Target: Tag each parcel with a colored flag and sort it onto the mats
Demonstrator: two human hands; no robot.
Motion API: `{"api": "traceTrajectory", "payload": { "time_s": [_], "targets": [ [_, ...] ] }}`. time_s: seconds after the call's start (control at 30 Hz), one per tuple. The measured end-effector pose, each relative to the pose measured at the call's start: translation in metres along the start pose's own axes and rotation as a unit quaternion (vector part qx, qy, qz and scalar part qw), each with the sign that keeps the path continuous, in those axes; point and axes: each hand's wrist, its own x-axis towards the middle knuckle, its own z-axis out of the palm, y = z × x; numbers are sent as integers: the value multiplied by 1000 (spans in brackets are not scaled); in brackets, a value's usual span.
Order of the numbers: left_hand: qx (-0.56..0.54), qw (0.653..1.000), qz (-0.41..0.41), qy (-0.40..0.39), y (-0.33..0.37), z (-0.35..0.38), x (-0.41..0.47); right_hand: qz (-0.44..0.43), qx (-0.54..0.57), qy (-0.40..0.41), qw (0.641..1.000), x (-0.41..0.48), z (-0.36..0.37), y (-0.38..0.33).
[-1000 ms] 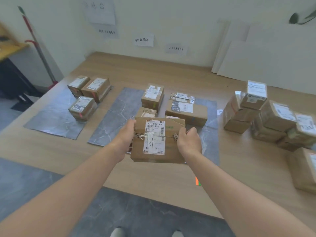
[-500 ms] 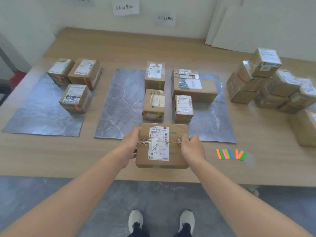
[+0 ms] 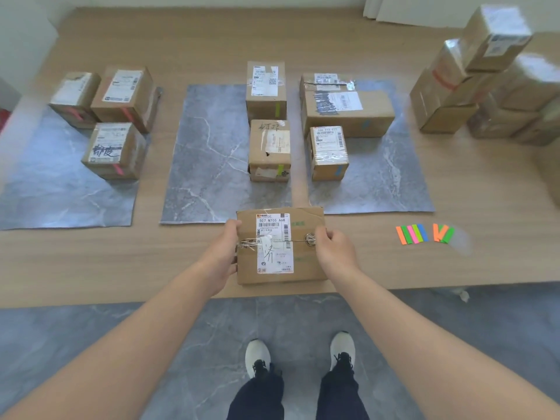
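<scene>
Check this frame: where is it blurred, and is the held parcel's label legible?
Head view: the held parcel is sharp at centre, and its label reads 507 N705 A68. Same view: the right stack and the far-left parcels smear toward the frame edges. Same view: the lighting is soft and even, with no hard shadows.

Matt cardboard parcel (image 3: 280,245), wood-grain table (image 3: 91,262), marbled grey mats (image 3: 212,153)

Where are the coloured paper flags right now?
Head view: the coloured paper flags lie on the wooden table, right of the string-tied cardboard parcel, just nearer the person than the right-hand grey mat's near right corner.
</scene>
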Motion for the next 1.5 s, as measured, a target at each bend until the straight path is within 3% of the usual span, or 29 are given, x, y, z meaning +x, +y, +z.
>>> {"api": "traceTrajectory", "payload": {
  "time_s": [0.17, 0.33, 0.47, 0.63, 1.07, 1.27, 1.5],
  "targets": [
    [10, 1000, 7, 1, -5, 4, 1, -10, 22, -8, 1000, 0, -5, 3],
    [90, 992, 26, 89, 3, 17, -2, -20, 9, -22, 999, -1, -17, 7],
    [152, 976, 95, 127, 20, 44, -8, -27, 11, -17, 999, 3, -39, 10],
    [150, 974, 145, 90, 43, 96, -19, -46, 27, 3, 999, 15, -81, 20],
    [122, 989, 75, -18, 49, 254, -6, -49, 28, 55, 997, 73, -199, 82],
    [106, 993, 1, -49, 32, 308, 13, -57, -11, 32, 998, 107, -223, 121],
    [140, 987, -20, -75, 12, 346, 32, -119, -99, -9, 988, 146, -226, 156]
  ]
}}
